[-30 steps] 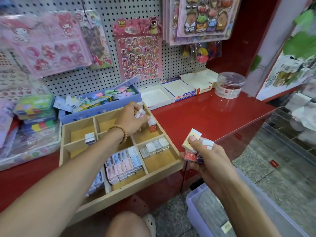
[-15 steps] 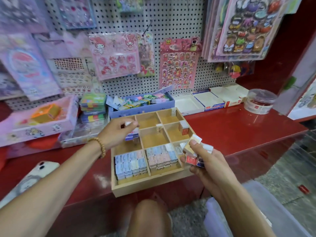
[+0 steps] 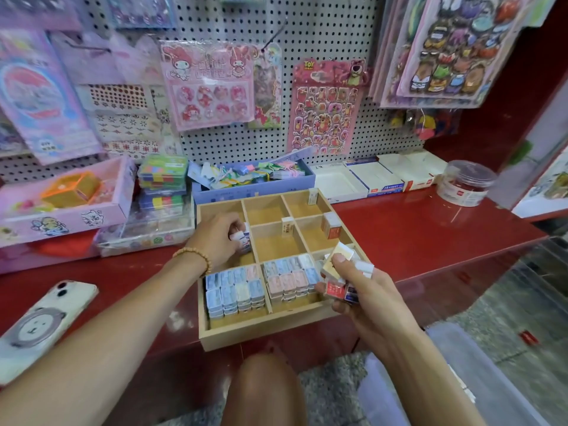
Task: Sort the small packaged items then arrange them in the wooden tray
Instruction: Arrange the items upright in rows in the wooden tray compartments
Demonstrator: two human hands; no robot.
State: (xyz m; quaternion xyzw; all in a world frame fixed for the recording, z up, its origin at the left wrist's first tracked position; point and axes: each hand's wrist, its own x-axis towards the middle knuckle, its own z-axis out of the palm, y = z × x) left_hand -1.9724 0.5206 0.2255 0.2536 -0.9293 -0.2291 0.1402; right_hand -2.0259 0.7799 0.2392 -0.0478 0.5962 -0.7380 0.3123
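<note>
A wooden tray (image 3: 261, 329) with several compartments sits on the red counter. Its front left cell holds blue packets (image 3: 235, 290) in rows; the cell beside it holds pink and blue packets (image 3: 290, 279). Single erasers stand in the middle cell (image 3: 288, 228), the right cell (image 3: 332, 226) and the back right cell (image 3: 313, 196). My left hand (image 3: 216, 238) is over the left middle cell, pinching a small white and blue packet (image 3: 244, 239). My right hand (image 3: 365, 298) hovers over the tray's front right corner, gripping a bunch of small packets (image 3: 339, 276).
A phone (image 3: 43, 321) lies on the counter at the left. Behind the tray stand a blue box of clips (image 3: 255, 182), white cartons (image 3: 378, 179) and a clear jar (image 3: 465, 182). Sticker sheets hang on the pegboard. A plastic bin (image 3: 461, 382) sits on the floor at the right.
My left hand has moved from the tray's right back cells to the left middle cell, holding a packet. The view has swung left. My right hand keeps its bunch.
</note>
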